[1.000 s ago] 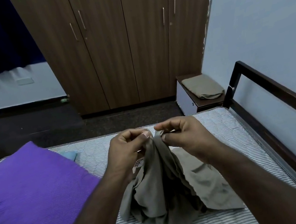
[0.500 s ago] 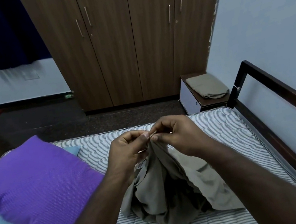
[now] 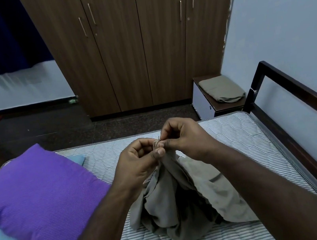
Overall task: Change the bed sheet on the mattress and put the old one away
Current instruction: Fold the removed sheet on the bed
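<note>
Both hands meet over a striped mattress [image 3: 228, 135]: the left hand [image 3: 137, 164] and right hand [image 3: 185, 138] pinch the top of a crumpled grey-brown sheet [image 3: 177, 206] that hangs down in a heap. A purple pillow [image 3: 39, 199] lies to the left, a folded sheet [image 3: 221, 89] on a small bedside cabinet [image 3: 202, 102] by the wardrobe [image 3: 131, 45]
</note>
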